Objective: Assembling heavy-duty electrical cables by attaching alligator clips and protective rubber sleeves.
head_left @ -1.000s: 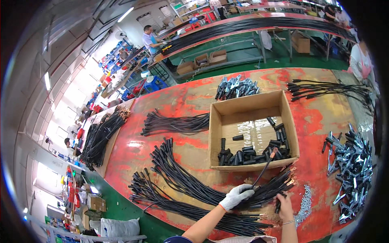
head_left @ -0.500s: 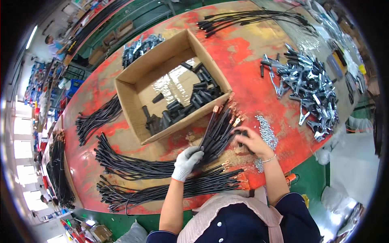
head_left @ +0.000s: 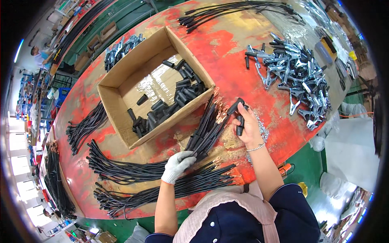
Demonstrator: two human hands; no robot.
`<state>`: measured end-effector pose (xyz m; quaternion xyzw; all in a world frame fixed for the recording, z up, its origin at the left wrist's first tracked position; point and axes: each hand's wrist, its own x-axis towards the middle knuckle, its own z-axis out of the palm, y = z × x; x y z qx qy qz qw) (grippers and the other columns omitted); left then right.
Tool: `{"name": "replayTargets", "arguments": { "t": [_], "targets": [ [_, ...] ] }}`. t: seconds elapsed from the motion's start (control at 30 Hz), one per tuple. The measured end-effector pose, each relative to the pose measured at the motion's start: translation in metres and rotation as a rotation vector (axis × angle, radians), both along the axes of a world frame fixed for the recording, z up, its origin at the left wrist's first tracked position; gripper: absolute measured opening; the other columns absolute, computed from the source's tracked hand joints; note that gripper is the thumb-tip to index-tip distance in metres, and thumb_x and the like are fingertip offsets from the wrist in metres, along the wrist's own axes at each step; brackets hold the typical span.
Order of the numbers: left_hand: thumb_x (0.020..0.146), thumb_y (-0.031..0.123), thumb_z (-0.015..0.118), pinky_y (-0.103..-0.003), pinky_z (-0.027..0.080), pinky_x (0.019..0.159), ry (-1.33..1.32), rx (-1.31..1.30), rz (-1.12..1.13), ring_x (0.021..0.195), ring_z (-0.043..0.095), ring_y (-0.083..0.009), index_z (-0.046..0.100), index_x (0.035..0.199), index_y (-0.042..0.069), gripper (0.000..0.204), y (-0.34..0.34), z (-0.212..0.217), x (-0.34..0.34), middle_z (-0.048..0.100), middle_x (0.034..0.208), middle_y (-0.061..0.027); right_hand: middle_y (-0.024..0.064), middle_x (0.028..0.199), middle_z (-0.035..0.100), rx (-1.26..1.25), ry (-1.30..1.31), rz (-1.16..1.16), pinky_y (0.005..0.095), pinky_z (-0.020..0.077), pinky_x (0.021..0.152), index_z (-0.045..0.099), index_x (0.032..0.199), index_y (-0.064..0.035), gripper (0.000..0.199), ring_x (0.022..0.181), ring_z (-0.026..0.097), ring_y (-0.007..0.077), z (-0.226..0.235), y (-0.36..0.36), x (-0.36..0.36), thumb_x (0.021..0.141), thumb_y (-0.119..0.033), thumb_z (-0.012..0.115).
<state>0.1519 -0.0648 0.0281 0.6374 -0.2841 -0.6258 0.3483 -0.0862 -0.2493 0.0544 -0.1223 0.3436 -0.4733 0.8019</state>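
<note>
My left hand (head_left: pixel 178 165), in a white glove, is closed around black cables (head_left: pixel 214 135) below their copper lug ends. My right hand (head_left: pixel 249 129) is bare and grips black rubber sleeves. One sleeve (head_left: pixel 234 106) is pinched under the thumb at the copper end of a cable; whether it is over the lug I cannot tell. Another sleeve (head_left: pixel 240 126) lies in the curled fingers. The cable bundle (head_left: pixel 129 166) runs left from the gloved hand, with several sleeves on its right part. A second bundle (head_left: pixel 162 190) lies nearer me.
An open cardboard box (head_left: pixel 112 104) with loose black sleeves stands beyond my hands. Metal clips (head_left: pixel 298 77) are heaped at the right, more clips (head_left: pixel 121 50) behind the box. Small silvery parts (head_left: pixel 264 131) lie beside my right hand. More cables (head_left: pixel 239 10) lie at the far edge.
My right hand has risen and turned, showing the sleeves and bringing one to a cable end. My left hand stays on the cables. The whole view has shifted slightly.
</note>
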Motion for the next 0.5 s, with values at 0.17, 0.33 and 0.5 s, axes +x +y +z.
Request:
{"name": "replayTargets", "arguments": {
  "t": [0.17, 0.33, 0.5],
  "targets": [
    [0.085, 0.011, 0.070, -0.023, 0.048, 0.071, 0.013, 0.007, 0.000, 0.079, 0.059, -0.0073, 0.068, 0.110, 0.001, 0.027, -0.001, -0.001, 0.000, 0.070, 0.096, -0.0008, 0.0093, 0.112, 0.063, -0.011, -0.095, -0.020, 0.0187, 0.0411, 0.052, 0.055, 0.124, -0.0031, 0.032, 0.084, 0.057, 0.0105, -0.001, -0.005, 0.001, 0.094, -0.012, 0.062],
    [0.086, 0.015, 0.068, -0.024, 0.048, 0.078, 0.009, 0.040, -0.059, 0.088, 0.061, -0.0092, 0.067, 0.113, -0.002, 0.031, 0.001, 0.002, 0.005, 0.071, 0.103, -0.0052, 0.0113, 0.106, 0.066, -0.253, 0.088, 0.121, 0.0176, 0.0422, 0.049, 0.052, 0.131, -0.0039, 0.039, 0.060, 0.054, 0.0077, 0.013, -0.011, -0.011, 0.093, -0.008, 0.062],
    [0.088, 0.016, 0.066, -0.024, 0.048, 0.075, -0.011, 0.054, -0.097, 0.083, 0.060, -0.0089, 0.068, 0.114, 0.000, 0.031, -0.003, 0.001, 0.003, 0.070, 0.101, -0.0034, 0.0121, 0.112, 0.069, -0.401, 0.224, 0.464, 0.0169, 0.0401, 0.054, 0.058, 0.123, -0.0045, 0.038, 0.067, 0.054, 0.0027, 0.020, -0.014, -0.018, 0.087, -0.009, 0.070]
  ]
}}
